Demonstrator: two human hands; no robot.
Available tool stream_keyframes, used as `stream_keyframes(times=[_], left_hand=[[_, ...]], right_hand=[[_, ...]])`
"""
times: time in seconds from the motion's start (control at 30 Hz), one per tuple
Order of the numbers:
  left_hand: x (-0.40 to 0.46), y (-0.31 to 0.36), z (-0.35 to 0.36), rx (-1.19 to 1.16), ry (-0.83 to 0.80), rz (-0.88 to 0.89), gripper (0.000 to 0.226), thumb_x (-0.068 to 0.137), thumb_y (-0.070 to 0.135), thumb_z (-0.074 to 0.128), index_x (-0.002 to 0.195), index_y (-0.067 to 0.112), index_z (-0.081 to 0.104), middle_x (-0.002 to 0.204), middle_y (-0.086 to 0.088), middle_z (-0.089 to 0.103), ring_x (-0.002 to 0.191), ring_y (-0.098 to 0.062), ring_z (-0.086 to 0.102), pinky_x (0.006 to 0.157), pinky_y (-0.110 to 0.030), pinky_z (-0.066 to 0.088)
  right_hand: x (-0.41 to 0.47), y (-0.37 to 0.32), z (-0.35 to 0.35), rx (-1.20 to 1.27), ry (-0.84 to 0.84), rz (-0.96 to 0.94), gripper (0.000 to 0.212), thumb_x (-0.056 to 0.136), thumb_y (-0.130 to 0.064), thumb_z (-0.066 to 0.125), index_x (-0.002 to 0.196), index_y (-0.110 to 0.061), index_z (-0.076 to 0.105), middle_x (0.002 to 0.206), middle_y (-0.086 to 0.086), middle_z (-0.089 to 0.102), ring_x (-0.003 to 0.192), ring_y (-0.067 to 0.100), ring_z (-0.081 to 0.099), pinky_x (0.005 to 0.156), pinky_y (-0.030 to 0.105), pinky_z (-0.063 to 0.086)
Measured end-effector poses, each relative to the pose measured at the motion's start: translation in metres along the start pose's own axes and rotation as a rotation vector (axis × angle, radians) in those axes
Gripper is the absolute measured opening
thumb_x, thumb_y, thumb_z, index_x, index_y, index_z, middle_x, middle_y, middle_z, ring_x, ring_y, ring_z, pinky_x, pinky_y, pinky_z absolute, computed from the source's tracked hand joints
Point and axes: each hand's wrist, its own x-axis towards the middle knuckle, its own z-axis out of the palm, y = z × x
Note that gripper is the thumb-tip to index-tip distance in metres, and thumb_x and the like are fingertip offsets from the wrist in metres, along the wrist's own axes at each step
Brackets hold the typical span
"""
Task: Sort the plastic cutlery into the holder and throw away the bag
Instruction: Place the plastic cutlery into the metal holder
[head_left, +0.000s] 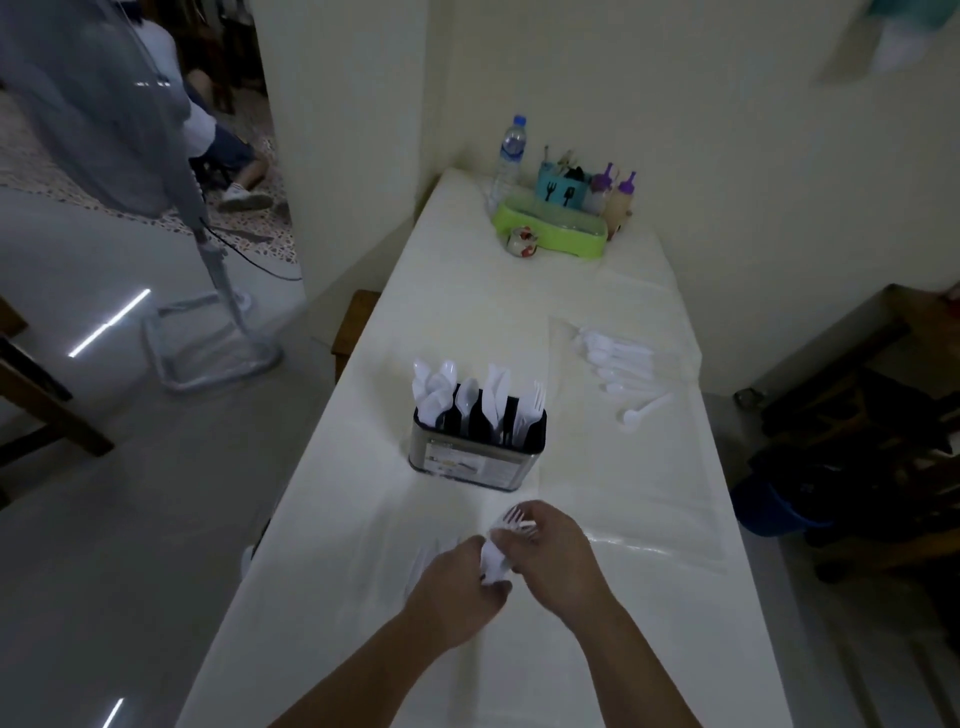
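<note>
Hands: we see both meeting low over the table (649, 649); the left hand (460, 587) curls round the lower end of a bunch of white forks (506, 540); the right hand (558, 556) closes its fingers over the same bunch from the other side, tines poking up between thumb and fingers
Holder: the cutlery holder (475, 457) stands upright just beyond the hands, mid-table; a dark divided insert, a label on its near wall
Holder contents: we count white pieces standing in every slot; spoons (434, 389) crowd the left end; knives (496, 387) sit right of centre; forks in the holder (535, 400) fill the right end
Bag: a clear plastic bag (670, 545) lies flat on the cloth, right of the hands; its outline is faint
Loose cutlery: a row of loose spoons (618, 358) lies on the table's right side, well apart from the holder; we cannot tell if they are in wrapping
Far end: a green tray (550, 231) with a blue caddy (563, 189) behind it; a water bottle (511, 150) to its left; two purple-capped bottles (615, 200) to its right
</note>
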Motion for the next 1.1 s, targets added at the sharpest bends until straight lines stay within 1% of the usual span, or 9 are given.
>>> stream_keyframes(times=[0.1, 0.23, 0.33, 0.43, 0.47, 0.63, 0.77, 0.87, 1.1], left_hand=[[0.002, 0.010, -0.002, -0.022, 0.055, -0.037, 0.017, 0.072, 0.037, 0.060, 0.074, 0.031, 0.043, 0.077, 0.012, 0.058, 0.076, -0.011, 0.060, 0.074, -0.026, 0.047], [0.008, 0.017, 0.002, 0.029, 0.124, -0.033, 0.027, 0.080, 0.046, 0.060, 0.089, 0.020, 0.060, 0.084, -0.002, 0.068, 0.070, -0.008, 0.056, 0.065, -0.019, 0.045], [0.035, -0.004, 0.008, -0.137, 0.221, -0.094, 0.059, 0.077, 0.043, 0.053, 0.097, -0.010, 0.067, 0.088, -0.019, 0.073, 0.085, -0.028, 0.068, 0.085, -0.034, 0.051], [0.058, -0.034, 0.018, -0.069, 0.155, -0.024, 0.067, 0.075, 0.081, 0.038, 0.101, 0.027, 0.069, 0.101, 0.003, 0.076, 0.099, -0.016, 0.069, 0.090, -0.028, 0.050], [0.053, -0.023, 0.011, -0.035, 0.140, -0.020, 0.066, 0.073, 0.082, 0.037, 0.105, 0.032, 0.066, 0.104, 0.008, 0.074, 0.099, -0.010, 0.068, 0.088, -0.026, 0.051], [0.028, 0.025, -0.017, 0.103, 0.207, 0.020, 0.045, 0.076, 0.065, 0.049, 0.096, 0.026, 0.061, 0.088, 0.002, 0.071, 0.075, -0.010, 0.063, 0.068, -0.022, 0.049], [0.032, 0.031, -0.023, 0.172, 0.291, 0.078, 0.027, 0.089, 0.050, 0.052, 0.103, 0.027, 0.060, 0.094, 0.002, 0.071, 0.088, -0.014, 0.066, 0.073, -0.025, 0.050], [0.033, 0.035, -0.025, 0.202, 0.284, 0.085, 0.030, 0.089, 0.047, 0.052, 0.112, 0.028, 0.059, 0.103, 0.005, 0.071, 0.095, -0.014, 0.065, 0.080, -0.029, 0.051], [0.032, 0.041, -0.030, 0.212, 0.286, 0.112, 0.030, 0.083, 0.057, 0.059, 0.097, 0.031, 0.052, 0.093, 0.012, 0.066, 0.087, -0.008, 0.063, 0.071, -0.022, 0.047]], right_hand=[[0.004, -0.005, -0.007, -0.003, 0.008, -0.016, 0.015, 0.072, -0.035, 0.072, 0.079, -0.022, 0.070, 0.076, -0.002, 0.072, 0.072, 0.013, 0.068, 0.073, 0.040, 0.057], [0.010, -0.009, -0.014, -0.003, 0.023, 0.067, 0.017, 0.073, -0.033, 0.075, 0.076, -0.018, 0.067, 0.073, 0.005, 0.070, 0.066, 0.016, 0.067, 0.071, 0.039, 0.057], [0.010, -0.018, -0.021, -0.089, -0.010, 0.069, 0.022, 0.077, -0.036, 0.076, 0.081, -0.019, 0.063, 0.069, 0.001, 0.068, 0.058, 0.004, 0.061, 0.060, 0.020, 0.051], [0.012, -0.029, -0.030, -0.005, -0.158, 0.046, 0.020, 0.082, -0.028, 0.075, 0.096, -0.019, 0.064, 0.065, 0.001, 0.069, 0.051, 0.011, 0.063, 0.049, 0.024, 0.048], [0.013, -0.032, -0.033, 0.019, -0.181, 0.050, 0.020, 0.082, -0.024, 0.075, 0.099, -0.020, 0.066, 0.064, -0.001, 0.069, 0.051, 0.012, 0.063, 0.047, 0.025, 0.047], [0.016, -0.048, -0.039, 0.134, -0.165, 0.102, 0.012, 0.085, -0.004, 0.061, 0.089, -0.011, 0.071, 0.059, 0.001, 0.065, 0.049, 0.015, 0.059, 0.047, 0.026, 0.041], [0.017, -0.058, -0.036, 0.189, -0.118, 0.144, 0.009, 0.088, -0.012, 0.063, 0.089, -0.014, 0.071, 0.069, 0.006, 0.066, 0.055, 0.015, 0.057, 0.050, 0.027, 0.042], [0.017, -0.061, -0.036, 0.140, -0.098, 0.099, 0.007, 0.088, -0.016, 0.066, 0.091, -0.017, 0.072, 0.075, 0.007, 0.070, 0.057, 0.011, 0.063, 0.052, 0.024, 0.047], [0.018, -0.067, -0.045, 0.102, -0.030, 0.094, 0.022, 0.089, -0.006, 0.055, 0.083, -0.019, 0.072, 0.074, 0.007, 0.071, 0.054, 0.012, 0.062, 0.050, 0.023, 0.046]])
